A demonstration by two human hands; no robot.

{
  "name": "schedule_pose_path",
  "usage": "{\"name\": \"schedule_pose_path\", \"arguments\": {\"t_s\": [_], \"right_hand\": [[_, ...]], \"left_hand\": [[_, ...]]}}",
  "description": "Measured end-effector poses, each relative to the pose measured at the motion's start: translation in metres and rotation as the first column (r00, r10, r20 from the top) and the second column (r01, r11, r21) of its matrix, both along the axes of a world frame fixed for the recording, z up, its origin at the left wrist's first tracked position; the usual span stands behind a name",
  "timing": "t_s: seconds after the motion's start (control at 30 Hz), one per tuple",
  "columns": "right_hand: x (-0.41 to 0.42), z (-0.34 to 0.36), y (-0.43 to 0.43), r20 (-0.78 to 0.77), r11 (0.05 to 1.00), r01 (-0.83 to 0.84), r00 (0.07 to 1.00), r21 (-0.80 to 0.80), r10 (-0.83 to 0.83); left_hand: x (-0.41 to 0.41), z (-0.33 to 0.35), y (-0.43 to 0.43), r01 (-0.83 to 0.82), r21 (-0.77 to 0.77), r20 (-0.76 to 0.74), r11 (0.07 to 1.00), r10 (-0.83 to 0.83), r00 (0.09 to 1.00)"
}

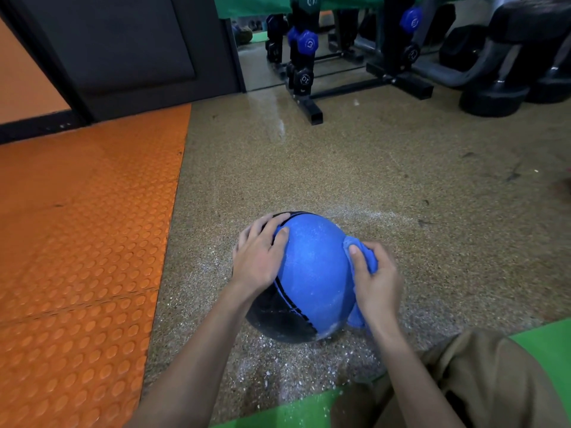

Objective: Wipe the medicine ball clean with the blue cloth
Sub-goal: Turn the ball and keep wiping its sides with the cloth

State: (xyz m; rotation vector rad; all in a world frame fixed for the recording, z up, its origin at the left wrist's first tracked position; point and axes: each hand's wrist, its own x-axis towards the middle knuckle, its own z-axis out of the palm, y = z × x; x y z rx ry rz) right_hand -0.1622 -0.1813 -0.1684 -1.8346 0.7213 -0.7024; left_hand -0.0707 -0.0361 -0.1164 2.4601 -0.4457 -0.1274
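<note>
Right hand (378, 281), lower centre: gripping the bunched blue cloth (369, 261), pressing it against the right flank of the medicine ball (312, 273). Left hand (261, 257): lying spread and unclenched over the ball's upper left. Sitting mid-frame on speckled floor (340, 168) amid white grit (278, 366). Lying at left: orange studded mat (77, 242). Standing upper centre: dumbbell rack (304, 72).

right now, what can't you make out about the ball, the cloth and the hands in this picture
Head view only:
- The ball: its underside and far side are hidden by its own bulk.
- The cloth: mostly bunched under the right hand, so its full shape is unclear.
- The ball's left side: covered by the left hand.
- The weights at top right: dark and cut off by the frame edge.
</note>
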Motion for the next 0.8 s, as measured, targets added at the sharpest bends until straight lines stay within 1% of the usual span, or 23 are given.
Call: {"name": "schedule_pose_path", "arguments": {"t_s": [0.07,0.23,0.43,0.47,0.5,0.57,0.63,0.67,0.73,0.8], "right_hand": [[0.0,-0.003,-0.001,0.004,0.999,0.01,1.0,0.039,-0.01],[-0.008,0.002,0.008,-0.005,0.999,0.027,1.0,-0.038,-0.027],[0.0,-0.012,-0.008,-0.049,0.994,0.04,0.998,0.1,-0.036],[-0.001,-0.012,-0.007,-0.045,0.994,0.043,0.998,0.1,-0.039],[-0.004,-0.008,-0.003,-0.04,0.997,0.038,0.999,0.067,-0.036],[-0.009,0.002,0.01,-0.007,0.998,0.014,1.0,-0.066,-0.014],[-0.011,0.009,0.023,0.051,0.98,-0.012,0.998,-0.201,0.023],[-0.011,0.01,0.026,0.066,0.973,-0.018,0.997,-0.232,0.034],[-0.006,0.008,0.02,0.065,0.982,-0.024,0.997,-0.186,0.037],[-0.001,0.0,0.006,0.014,0.998,-0.022,1.0,-0.066,0.023]], "left_hand": [[0.0,0.0,-0.002,-0.006,0.014,0.002,1.0,0.006,1.0],[0.001,-0.004,-0.004,-0.002,0.004,0.032,1.0,0.002,0.999],[0.003,-0.007,-0.005,-0.027,0.016,0.047,1.0,0.026,0.999],[0.003,-0.007,-0.005,-0.03,0.021,0.048,0.999,0.029,0.998],[0.003,-0.008,-0.006,-0.027,0.021,0.052,0.999,0.026,0.998],[0.005,-0.009,-0.005,-0.017,0.011,0.064,1.0,0.016,0.998],[0.007,-0.009,-0.003,-0.008,-0.002,0.064,1.0,0.008,0.998],[0.007,-0.009,-0.002,-0.004,-0.005,0.059,1.0,0.005,0.998],[0.007,-0.009,0.0,-0.006,-0.013,0.048,1.0,0.006,0.999],[0.007,-0.009,0.001,-0.011,-0.018,0.042,1.0,0.012,0.999]]}}
